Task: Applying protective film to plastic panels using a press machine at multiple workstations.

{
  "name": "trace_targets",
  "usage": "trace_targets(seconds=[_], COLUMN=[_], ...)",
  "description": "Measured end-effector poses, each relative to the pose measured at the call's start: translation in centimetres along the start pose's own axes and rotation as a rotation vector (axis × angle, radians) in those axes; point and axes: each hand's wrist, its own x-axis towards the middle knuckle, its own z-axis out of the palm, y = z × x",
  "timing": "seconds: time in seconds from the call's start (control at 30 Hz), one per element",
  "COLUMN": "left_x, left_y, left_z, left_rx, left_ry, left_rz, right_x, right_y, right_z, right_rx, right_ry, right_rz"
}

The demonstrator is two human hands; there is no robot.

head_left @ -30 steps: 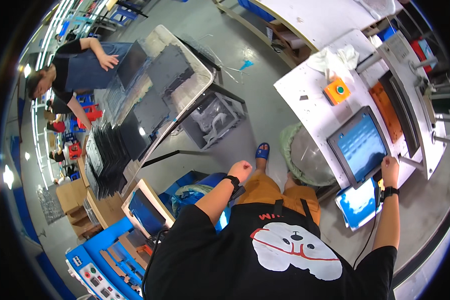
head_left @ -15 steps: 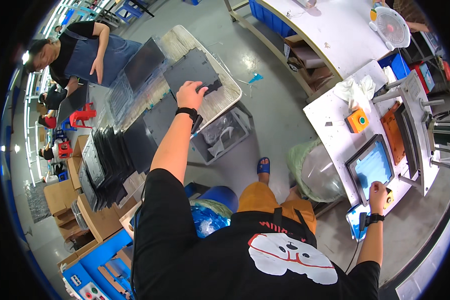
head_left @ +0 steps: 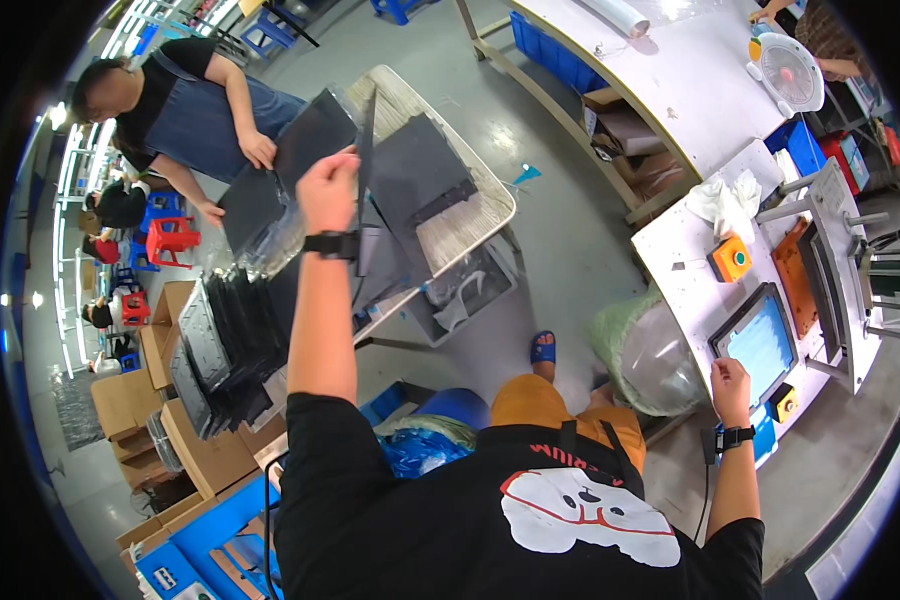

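My left hand [head_left: 328, 192] is raised over the wood-grain table, closed on a thin dark panel [head_left: 367, 170] that stands nearly edge-on. More flat dark panels [head_left: 420, 165] lie on the table beneath it. At the right, my right hand [head_left: 730, 390] is closed at the near left corner of a black-framed panel [head_left: 770, 350] with a light blue face. Whatever its fingers may hold is hidden. A co-worker's hands [head_left: 258, 150] are on another dark panel [head_left: 315, 130] across the table.
A stack of dark panels [head_left: 232, 335] stands left of me, near cardboard boxes [head_left: 205, 445]. A grey bin [head_left: 475, 300] sits below the table [head_left: 495, 205]. The right bench carries a white press fixture [head_left: 835, 250] and an orange button box [head_left: 733, 258]. A lined bin [head_left: 650, 355] stands beside it.
My left hand has lifted a panel off the table and tipped it upright. My right hand has drawn back from the blue face to the frame's corner. The co-worker now grips a panel.
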Motion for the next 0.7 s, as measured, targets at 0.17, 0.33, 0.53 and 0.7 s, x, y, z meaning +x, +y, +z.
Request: trace_targets(seconds=[0.17, 0.33, 0.53, 0.7], left_x=[-0.4, -8.1, -16.1, -21.1], left_y=[2.4, 11.6, 16.8, 17.5], left_z=[-8.9, -2.1, 9.2, 19.2], left_rx=[-1.004, -1.078, -1.111, -1.236], left_ry=[-0.303, -0.293, -0.700, -1.144], left_rz=[-0.195, -0.405, -0.735, -0.770], right_x=[1.5, 3.1, 2.8, -0.5], right_y=[-4.1, -13.9, -17.3, -9.3], right_z=[1.9, 2.7, -3.5, -7.8], right_rx=[0.206, 0.990, 1.592, 1.536], right_ry=[0.018, -0.255, -0.565, -0.213], right_rz=[-0.045, 0.192, 0.089, 0.266])
